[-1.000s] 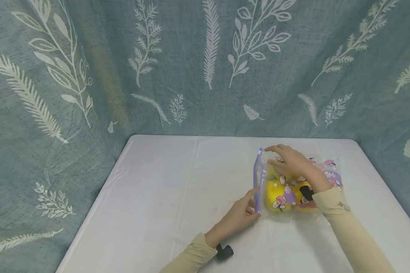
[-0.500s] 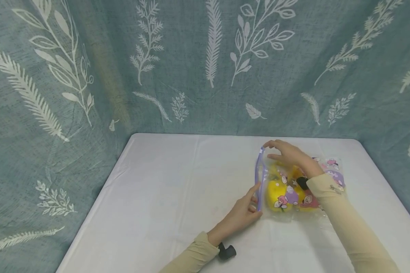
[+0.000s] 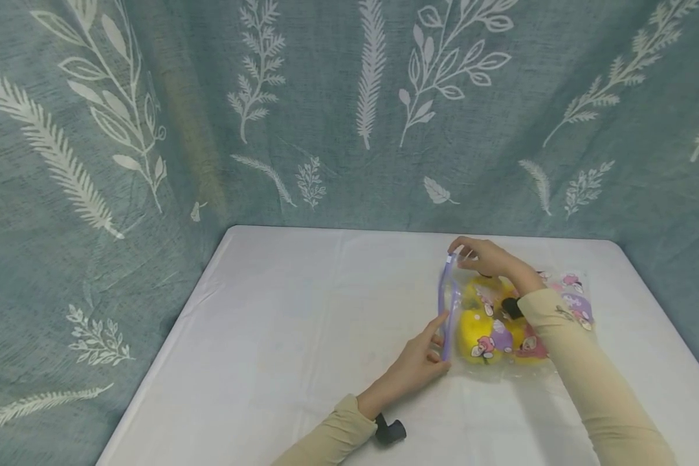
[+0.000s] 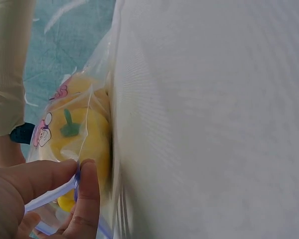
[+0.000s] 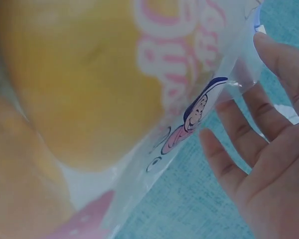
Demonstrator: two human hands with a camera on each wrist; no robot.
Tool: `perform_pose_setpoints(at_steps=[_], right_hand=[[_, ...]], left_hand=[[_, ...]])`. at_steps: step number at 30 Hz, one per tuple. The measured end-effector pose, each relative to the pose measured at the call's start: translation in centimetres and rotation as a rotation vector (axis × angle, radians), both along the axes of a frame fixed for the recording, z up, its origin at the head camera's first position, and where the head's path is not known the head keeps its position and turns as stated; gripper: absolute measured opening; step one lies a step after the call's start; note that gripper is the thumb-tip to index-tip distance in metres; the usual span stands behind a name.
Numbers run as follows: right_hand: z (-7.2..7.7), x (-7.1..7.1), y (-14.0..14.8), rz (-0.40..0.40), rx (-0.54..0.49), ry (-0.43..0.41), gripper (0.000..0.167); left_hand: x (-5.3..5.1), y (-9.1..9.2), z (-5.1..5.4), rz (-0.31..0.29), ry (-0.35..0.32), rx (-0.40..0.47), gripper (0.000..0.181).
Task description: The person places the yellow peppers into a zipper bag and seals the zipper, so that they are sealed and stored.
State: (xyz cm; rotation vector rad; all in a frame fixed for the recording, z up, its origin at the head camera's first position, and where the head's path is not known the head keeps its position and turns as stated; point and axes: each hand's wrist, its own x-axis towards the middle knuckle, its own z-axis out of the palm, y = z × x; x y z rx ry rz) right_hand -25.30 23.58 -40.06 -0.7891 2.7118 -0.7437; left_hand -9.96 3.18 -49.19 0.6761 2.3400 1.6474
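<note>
A clear zip bag (image 3: 502, 336) with purple and pink cartoon prints lies on the table at the right, its purple zip edge (image 3: 443, 285) facing left and parted. Inside are several rounded yellow things (image 3: 472, 323); one shows a green stem (image 4: 70, 128) in the left wrist view, like a bell pepper. My left hand (image 3: 410, 369) pinches the near corner of the zip edge between thumb and finger. At the far corner, my right hand (image 3: 486, 259) holds the bag by the zip's end, near a small white slider (image 5: 260, 30). Some fingers lie behind the clear plastic.
A white cloth covers the table (image 3: 303, 310). Behind it and along the sides hangs a blue-green curtain (image 3: 338, 181) with white leaf prints. A black wrist device (image 3: 390, 432) sits at my left wrist.
My right hand has moved from over the bag to its far zip corner, and its fingers have closed in there. The left hand keeps its pinch on the near corner.
</note>
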Motion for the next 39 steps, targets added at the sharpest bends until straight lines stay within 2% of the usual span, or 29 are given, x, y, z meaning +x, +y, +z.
perform_pose_setpoints(at_steps=[5,13,17,23,27,39], right_hand=[[-0.5,-0.5,0.2,-0.006,-0.050,-0.029,0.030],[-0.9,-1.2,0.9,0.004,-0.173,-0.112,0.029],[-1.1,-1.5,1.0,-0.010,-0.195,-0.130,0.028],[-1.1,-1.6,0.9,-0.066,-0.175,-0.076,0.026],[-1.0,-1.7,0.7,-0.069,-0.175,-0.033,0.025],[-1.1,-1.8,0.4,-0.092,-0.187,-0.016,0.023]], left_hand=[[0.0,0.1,0.3,0.007,-0.027,0.007,0.088],[-0.1,-0.1,0.0,-0.032,-0.004,-0.007,0.089],[-0.1,-0.1,0.0,-0.046,-0.006,-0.023,0.092],[0.1,-0.1,0.2,-0.070,-0.015,-0.023,0.097],[0.2,-0.1,0.2,-0.095,-0.022,-0.033,0.097],[-0.3,-0.3,0.0,-0.190,0.015,-0.102,0.087]])
